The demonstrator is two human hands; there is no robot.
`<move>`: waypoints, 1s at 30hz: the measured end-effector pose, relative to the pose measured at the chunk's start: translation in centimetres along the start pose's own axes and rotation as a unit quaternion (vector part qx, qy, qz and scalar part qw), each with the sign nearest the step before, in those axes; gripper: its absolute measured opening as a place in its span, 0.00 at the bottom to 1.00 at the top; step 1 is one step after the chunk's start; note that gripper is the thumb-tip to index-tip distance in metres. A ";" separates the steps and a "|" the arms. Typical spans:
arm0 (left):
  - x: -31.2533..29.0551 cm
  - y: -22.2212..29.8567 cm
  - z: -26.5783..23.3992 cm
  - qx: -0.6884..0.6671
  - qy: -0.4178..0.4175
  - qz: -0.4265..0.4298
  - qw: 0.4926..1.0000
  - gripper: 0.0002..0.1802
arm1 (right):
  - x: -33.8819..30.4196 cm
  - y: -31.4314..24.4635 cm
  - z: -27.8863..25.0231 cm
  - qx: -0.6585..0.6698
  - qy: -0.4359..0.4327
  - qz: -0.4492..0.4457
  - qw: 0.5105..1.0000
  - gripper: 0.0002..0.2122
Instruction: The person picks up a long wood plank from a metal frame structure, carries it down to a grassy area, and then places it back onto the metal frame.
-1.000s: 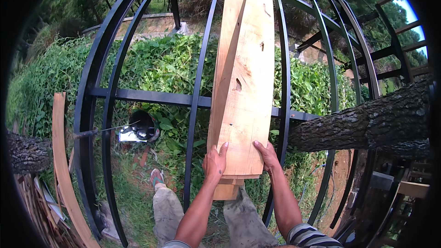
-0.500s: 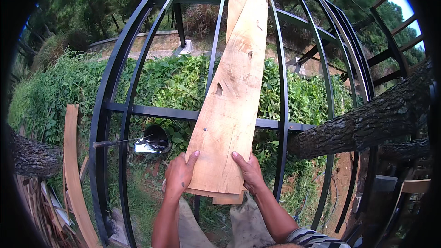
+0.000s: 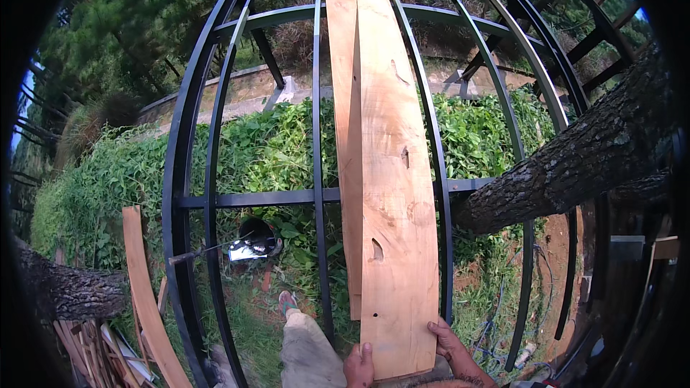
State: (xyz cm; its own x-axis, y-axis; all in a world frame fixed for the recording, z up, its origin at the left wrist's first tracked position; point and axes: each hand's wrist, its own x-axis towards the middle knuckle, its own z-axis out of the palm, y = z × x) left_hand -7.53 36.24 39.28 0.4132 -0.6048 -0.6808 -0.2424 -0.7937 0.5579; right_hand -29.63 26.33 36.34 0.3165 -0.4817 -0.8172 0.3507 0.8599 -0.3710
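Note:
A long, pale wooden plank (image 3: pixel 395 201) with knot holes stretches away from me, its near end in both hands. My left hand (image 3: pixel 359 366) grips its left edge near the bottom corner, thumb on the upper face. On the right edge, a little farther up, my right hand (image 3: pixel 454 345) is closed around it with the thumb on top. Another plank (image 3: pixel 341 65) lies to the left, partly hidden beneath the held one. Both planks rest over a frame of dark metal bars (image 3: pixel 318 136).
A thick tree trunk (image 3: pixel 553 165) slants in from the right across the frame. At lower left are a leaning board (image 3: pixel 146 294), a pile of wood strips (image 3: pixel 97 352) and a dark round container (image 3: pixel 257 238). Leafy plants (image 3: pixel 273 151) grow below; a cable (image 3: pixel 496 323) lies at right.
The held plank has come closer to me and swung from slanted to nearly straight. More of the lower plank shows at its left. My hands are lower in view, and a foot now shows.

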 end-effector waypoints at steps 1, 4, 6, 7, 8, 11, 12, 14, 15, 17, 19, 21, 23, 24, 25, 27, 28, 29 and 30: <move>0.2 -0.6 1.3 -0.017 0.008 0.010 1.000 0.28 | 0.9 0.0 -0.6 -0.013 0.003 0.010 1.000 0.36; 2.0 -2.8 3.9 -0.012 -0.004 -0.003 1.000 0.35 | 0.9 -0.8 -0.2 -0.094 0.030 -0.033 0.995 0.37; 3.3 -4.5 4.9 -0.021 -0.020 -0.034 0.999 0.37 | 0.4 -1.2 1.1 -0.139 0.071 -0.043 0.987 0.38; 4.1 -5.2 5.7 -0.029 -0.030 -0.048 0.998 0.38 | 0.2 -1.0 1.5 -0.182 0.073 -0.070 0.978 0.37; 4.7 -5.9 6.3 -0.042 -0.038 -0.065 0.996 0.38 | 0.0 -0.6 2.0 -0.226 0.076 -0.095 0.966 0.37; 6.8 -7.6 9.2 -0.119 -0.062 -0.099 0.986 0.40 | -1.0 -0.2 5.2 -0.387 0.107 -0.139 0.905 0.34; 7.6 -8.2 10.4 -0.164 -0.070 -0.101 0.979 0.40 | -1.3 -0.2 6.9 -0.443 0.121 -0.145 0.876 0.33; 9.1 -10.9 14.3 -0.202 -0.095 -0.124 0.967 0.38 | -0.5 1.4 9.2 -0.454 0.140 -0.192 0.858 0.35; 10.7 -13.3 16.3 -0.192 -0.102 -0.139 0.966 0.37 | 1.4 3.7 9.1 -0.468 0.147 -0.225 0.842 0.37; 13.9 -18.5 18.4 -0.218 -0.112 -0.115 0.963 0.35 | 5.4 8.0 9.8 -0.491 0.150 -0.273 0.814 0.40; 15.5 -21.6 18.5 -0.285 -0.124 -0.038 0.950 0.32 | 9.2 11.3 9.7 -0.510 0.156 -0.302 0.790 0.43; 15.0 -19.6 19.3 -0.347 -0.136 -0.133 0.918 0.31 | 12.7 13.1 5.9 -0.524 0.194 -0.313 0.768 0.42; 15.8 -17.9 17.6 -0.383 -0.128 -0.163 0.900 0.33 | 14.7 14.9 4.5 -0.472 0.185 -0.308 0.805 0.41; 16.2 -18.5 15.7 -0.393 -0.106 -0.144 0.902 0.35 | 15.3 16.1 5.4 -0.489 0.187 -0.312 0.793 0.41; 17.1 -18.9 13.9 -0.405 -0.085 -0.120 0.903 0.37 | 15.9 16.9 6.7 -0.506 0.189 -0.320 0.779 0.41; 17.6 -17.8 11.8 -0.425 -0.089 -0.200 0.878 0.42 | 17.0 17.8 6.8 -0.546 0.206 -0.320 0.746 0.42; 17.2 -17.5 10.5 -0.431 -0.085 -0.243 0.865 0.45 | 16.8 18.2 7.0 -0.560 0.198 -0.300 0.747 0.42; 17.0 -17.2 9.9 -0.482 -0.097 -0.273 0.827 0.48 | 16.9 18.1 7.8 -0.571 0.189 -0.288 0.745 0.42; 16.9 -16.8 9.7 -0.457 -0.082 -0.270 0.844 0.49 | 16.9 18.0 8.3 -0.582 0.182 -0.275 0.743 0.43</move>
State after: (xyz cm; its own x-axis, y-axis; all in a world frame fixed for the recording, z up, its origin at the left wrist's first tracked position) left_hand -4.94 38.70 13.79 0.1013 -0.2317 -0.9675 0.7511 -0.6199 0.2271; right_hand -10.61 32.28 19.50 0.0749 -0.9191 -0.3870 -0.7289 0.2144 -0.6502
